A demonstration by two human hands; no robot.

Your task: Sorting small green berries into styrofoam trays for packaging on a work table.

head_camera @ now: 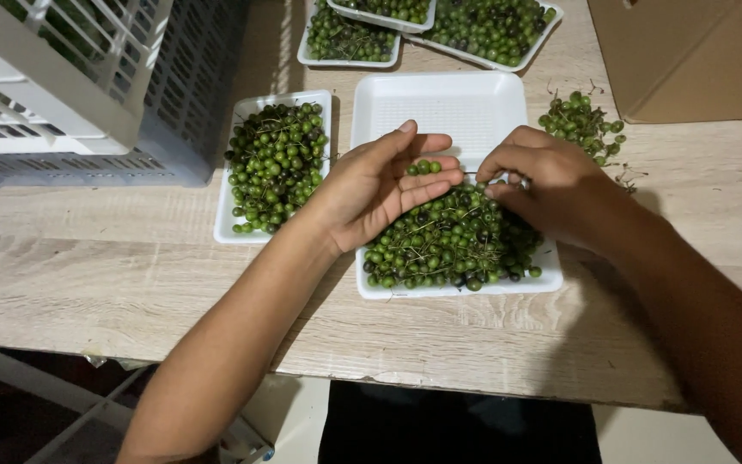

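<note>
Two bare forearms reaching in from the bottom edge, converging toward the middle. Left hand [380,189] turned palm-up and slightly cupped, fingers [427,176] extended together toward the right, thumb lying along the upper edge, wrist bent a little back. Right hand [543,180] palm-down, knuckles arched, fingers curled inward with tips pinched close together just beside the left fingertips. Hands nearly meeting, fingertips a small gap apart. Left forearm running diagonally from lower left, right forearm from lower right, both sleeveless. Right fingertips partly hidden under the hand, so exact pinch not clear.
</note>
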